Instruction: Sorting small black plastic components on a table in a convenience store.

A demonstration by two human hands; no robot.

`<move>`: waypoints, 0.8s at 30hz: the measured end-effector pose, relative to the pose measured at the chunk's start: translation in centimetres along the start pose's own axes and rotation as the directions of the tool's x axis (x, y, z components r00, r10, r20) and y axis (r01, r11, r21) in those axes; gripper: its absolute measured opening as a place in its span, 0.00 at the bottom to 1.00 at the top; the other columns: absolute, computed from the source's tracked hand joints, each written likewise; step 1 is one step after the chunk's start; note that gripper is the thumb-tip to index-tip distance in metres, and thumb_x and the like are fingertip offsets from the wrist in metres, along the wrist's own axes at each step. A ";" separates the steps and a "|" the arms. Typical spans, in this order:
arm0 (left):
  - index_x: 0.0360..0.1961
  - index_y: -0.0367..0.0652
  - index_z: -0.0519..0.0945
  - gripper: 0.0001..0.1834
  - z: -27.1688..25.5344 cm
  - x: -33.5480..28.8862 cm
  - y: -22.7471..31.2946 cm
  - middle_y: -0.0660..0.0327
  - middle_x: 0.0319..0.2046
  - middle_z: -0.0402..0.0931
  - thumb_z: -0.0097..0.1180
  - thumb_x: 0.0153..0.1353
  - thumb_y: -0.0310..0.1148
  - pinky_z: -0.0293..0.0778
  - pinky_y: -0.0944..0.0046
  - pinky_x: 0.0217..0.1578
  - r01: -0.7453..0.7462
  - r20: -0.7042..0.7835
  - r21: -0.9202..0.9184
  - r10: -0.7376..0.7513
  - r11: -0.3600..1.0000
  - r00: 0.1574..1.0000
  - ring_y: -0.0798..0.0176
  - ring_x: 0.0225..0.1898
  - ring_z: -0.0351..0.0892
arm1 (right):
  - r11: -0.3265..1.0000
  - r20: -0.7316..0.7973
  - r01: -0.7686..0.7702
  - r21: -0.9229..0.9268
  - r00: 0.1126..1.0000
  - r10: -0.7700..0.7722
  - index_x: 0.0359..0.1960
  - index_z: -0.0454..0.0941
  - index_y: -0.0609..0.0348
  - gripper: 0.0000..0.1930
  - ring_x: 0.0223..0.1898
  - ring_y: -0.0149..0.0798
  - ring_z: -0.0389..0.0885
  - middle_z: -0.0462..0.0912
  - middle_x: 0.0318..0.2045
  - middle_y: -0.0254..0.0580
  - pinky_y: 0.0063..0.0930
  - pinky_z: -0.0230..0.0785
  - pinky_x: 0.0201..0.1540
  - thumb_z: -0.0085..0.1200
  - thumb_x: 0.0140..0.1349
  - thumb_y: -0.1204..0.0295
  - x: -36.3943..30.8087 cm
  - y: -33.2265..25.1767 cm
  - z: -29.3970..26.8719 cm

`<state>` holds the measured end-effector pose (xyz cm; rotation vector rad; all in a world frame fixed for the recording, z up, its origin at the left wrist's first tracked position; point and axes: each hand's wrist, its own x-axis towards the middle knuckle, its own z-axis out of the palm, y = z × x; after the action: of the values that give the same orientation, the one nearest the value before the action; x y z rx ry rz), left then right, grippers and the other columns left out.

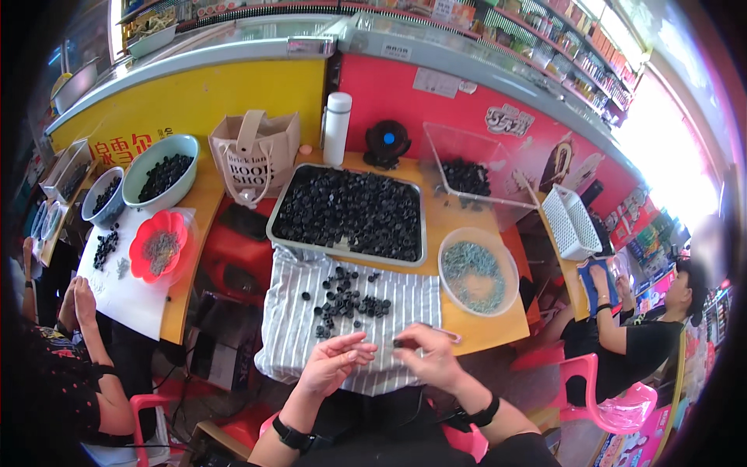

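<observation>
My left hand [336, 364] is over the near edge of a grey-and-white striped cloth [288, 327], thumb against its fingers. Whatever sits between those fingertips is too small to make out. Facing it from the right, my right hand [432, 359] pinches a small black round part [398, 342]. The two hands are apart. Just beyond them, several loose black round parts [342, 302] lie scattered on the cloth. Behind these stands a metal tray [425, 226] heaped with similar parts. To its right is a translucent round tub [510, 292] of small grey-blue metal pieces, probably screws.
A white bottle [337, 128], a small black fan [387, 144] and a beige tote bag [284, 140] line the back. A clear bin [513, 167] holds more black parts. On the left table are a green basin [194, 148] and red bowl [180, 222]. People sit on both sides.
</observation>
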<state>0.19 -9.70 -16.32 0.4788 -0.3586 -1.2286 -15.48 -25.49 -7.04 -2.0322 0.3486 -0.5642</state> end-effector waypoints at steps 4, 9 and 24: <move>0.60 0.31 0.74 0.21 -0.5 -0.1 0.0 0.40 0.49 0.80 0.52 0.65 0.19 0.79 0.59 0.51 0.005 -0.044 0.002 -0.005 1.000 0.999 0.51 0.48 0.83 | 0.859 -0.367 0.216 -0.464 0.836 -0.409 0.35 0.79 0.65 0.06 0.29 0.34 0.79 0.79 0.27 0.42 0.28 0.72 0.34 0.57 0.55 0.84 10.0 -2.0 -8.7; 0.58 0.31 0.75 0.19 0.4 0.7 -0.1 0.42 0.49 0.81 0.53 0.66 0.21 0.78 0.60 0.51 -0.021 -0.024 0.030 0.021 0.999 0.999 0.53 0.48 0.83 | 0.845 -0.513 0.119 -0.521 0.747 -0.422 0.48 0.75 0.67 0.15 0.36 0.35 0.80 0.79 0.39 0.46 0.28 0.74 0.40 0.57 0.59 0.84 16.4 -3.5 -14.7; 0.56 0.32 0.76 0.17 0.2 0.3 -0.1 0.45 0.47 0.82 0.54 0.67 0.23 0.79 0.63 0.50 0.033 -0.050 0.044 -0.031 0.998 0.998 0.56 0.48 0.84 | 0.873 0.072 0.009 -0.489 0.997 0.031 0.39 0.81 0.60 0.11 0.40 0.54 0.79 0.77 0.35 0.49 0.42 0.72 0.42 0.62 0.52 0.76 7.4 6.7 0.8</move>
<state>0.07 -10.02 -16.24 0.5540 -0.3381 -1.2396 -8.86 -31.68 -11.36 -2.5314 0.4942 -0.4127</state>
